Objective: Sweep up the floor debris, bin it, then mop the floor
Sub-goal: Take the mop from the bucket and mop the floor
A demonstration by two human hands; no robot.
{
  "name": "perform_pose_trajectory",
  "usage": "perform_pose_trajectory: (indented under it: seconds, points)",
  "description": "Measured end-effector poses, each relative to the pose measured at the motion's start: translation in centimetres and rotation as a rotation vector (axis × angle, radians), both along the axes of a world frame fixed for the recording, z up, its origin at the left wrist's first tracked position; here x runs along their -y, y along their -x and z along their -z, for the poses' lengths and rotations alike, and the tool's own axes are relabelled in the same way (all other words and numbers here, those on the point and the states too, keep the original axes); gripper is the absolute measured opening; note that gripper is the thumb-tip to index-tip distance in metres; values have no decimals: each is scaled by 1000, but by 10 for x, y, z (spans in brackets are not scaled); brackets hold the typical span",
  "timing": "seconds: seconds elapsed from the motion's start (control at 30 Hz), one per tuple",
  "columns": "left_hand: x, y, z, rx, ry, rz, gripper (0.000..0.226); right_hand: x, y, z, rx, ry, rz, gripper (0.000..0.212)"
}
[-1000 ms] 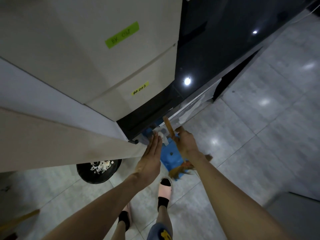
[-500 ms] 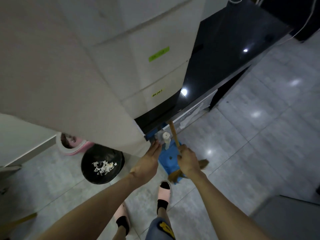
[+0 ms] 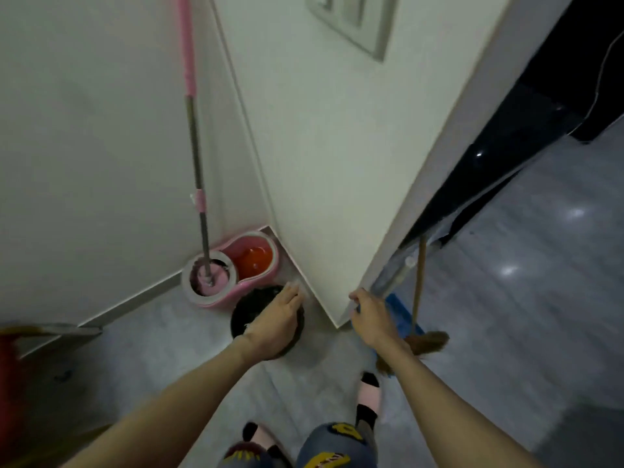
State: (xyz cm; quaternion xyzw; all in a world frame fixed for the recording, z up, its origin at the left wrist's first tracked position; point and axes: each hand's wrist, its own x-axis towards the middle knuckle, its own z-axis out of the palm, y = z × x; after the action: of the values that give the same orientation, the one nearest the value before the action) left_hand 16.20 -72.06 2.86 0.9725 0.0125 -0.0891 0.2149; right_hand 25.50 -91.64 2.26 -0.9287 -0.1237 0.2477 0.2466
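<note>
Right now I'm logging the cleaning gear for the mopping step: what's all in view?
Mop: one, pink and grey handle, standing in the bucket.
Spin mop bucket: one, pink with orange basin, in the wall corner.
Bin: one, black, round, under the left hand.
Broom: one, brown, leaning at the wall's edge.
Dustpan: one, blue, beside the broom.
Slippers: two, pink.
Left hand: open, over the bin.
Right hand: by the dustpan handle; grip unclear.

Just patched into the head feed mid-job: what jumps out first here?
The pink-handled mop stands in its pink spin bucket in the wall corner, upper left. Just below, the left hand hovers open over the black bin. Right of the white cabinet corner, the right hand is beside the leaning broom and blue dustpan.
</note>
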Motion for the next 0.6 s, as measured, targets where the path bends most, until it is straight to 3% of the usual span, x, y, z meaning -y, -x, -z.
perform_pose_trajectory:
  seconds: [0.27, 0.37, 0.6]
  points:
    - [-151, 88, -56, -13, 161, -333, 50, -167, 50, -38, -20, -111, -163, 35]
    - [-199, 100, -60, -65, 165, -471, 56, -223, 37, -55, 7, -154, -192, 43]
    - [-303, 65, -65, -103, 254, -624, 44, -353, -38, -77, 16, -259, -79, 44]
